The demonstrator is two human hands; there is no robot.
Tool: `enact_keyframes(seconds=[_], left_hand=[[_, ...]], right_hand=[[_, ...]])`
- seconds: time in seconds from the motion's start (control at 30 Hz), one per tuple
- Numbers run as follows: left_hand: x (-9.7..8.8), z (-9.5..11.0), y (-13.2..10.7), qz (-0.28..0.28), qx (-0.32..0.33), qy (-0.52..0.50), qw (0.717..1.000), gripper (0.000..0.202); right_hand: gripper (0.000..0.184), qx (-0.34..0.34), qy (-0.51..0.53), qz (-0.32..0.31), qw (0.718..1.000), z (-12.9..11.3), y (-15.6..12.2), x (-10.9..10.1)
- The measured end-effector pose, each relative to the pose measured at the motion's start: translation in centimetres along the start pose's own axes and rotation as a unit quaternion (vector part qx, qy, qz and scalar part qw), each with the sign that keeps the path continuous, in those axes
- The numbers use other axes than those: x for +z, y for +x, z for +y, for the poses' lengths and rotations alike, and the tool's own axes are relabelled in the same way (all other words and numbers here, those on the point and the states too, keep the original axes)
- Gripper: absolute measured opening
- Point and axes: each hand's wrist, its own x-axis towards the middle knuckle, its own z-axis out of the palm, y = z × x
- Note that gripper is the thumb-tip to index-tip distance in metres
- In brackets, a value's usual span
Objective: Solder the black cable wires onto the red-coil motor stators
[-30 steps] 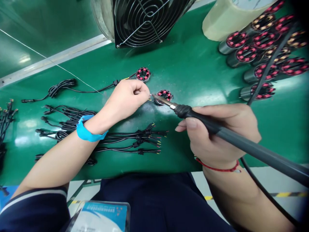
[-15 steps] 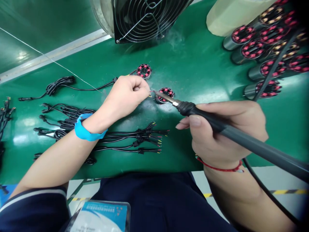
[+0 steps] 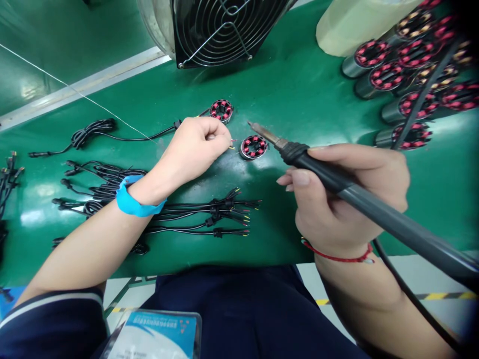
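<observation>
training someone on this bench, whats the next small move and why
Probably ease the wires in the left hand toward the nearer wound ring: their ends poke from its pinch but look just short of the ring, and the soldering iron in the right hand has its tip apart from both.

A black fan [image 3: 179,37] with a wire guard [image 3: 228,23] is facing the green bench [image 3: 307,89] — a pale cylinder [image 3: 346,30] is sitting to its right. A badge [image 3: 159,334] is showing below, and yellow-black tape [image 3: 434,296] is striping the floor [image 3: 436,274].
</observation>
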Motion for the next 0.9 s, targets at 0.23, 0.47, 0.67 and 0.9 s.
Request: enact_keyframes(seconds=[0.23, 0.47, 0.67, 0.9], left_hand=[[0.0, -0.1, 0.0, 0.004, 0.005, 0.001, 1.0, 0.017], [-0.1, -0.2, 0.1, -0.004, 0.016, -0.009, 1.0, 0.016], [-0.3, 0.0, -0.1, -0.009, 0.004, -0.026, 1.0, 0.016], [-0.1, 0.1, -0.1, -0.006, -0.006, -0.071, 0.997, 0.015]], right_hand=[[0.039, -0.035, -0.001, -0.021, 0.999, -1.5, 2.4, 0.5], [0.03, -0.023, -0.063, -0.155, 0.986, -2.0, 5.9, 0.8], [0.045, -0.006, -0.017, -0.183, 0.983, 0.6, 6.6, 4.0], [0.045, -0.006, 0.016, -0.097, 0.995, 1.5, 5.8, 4.4]])
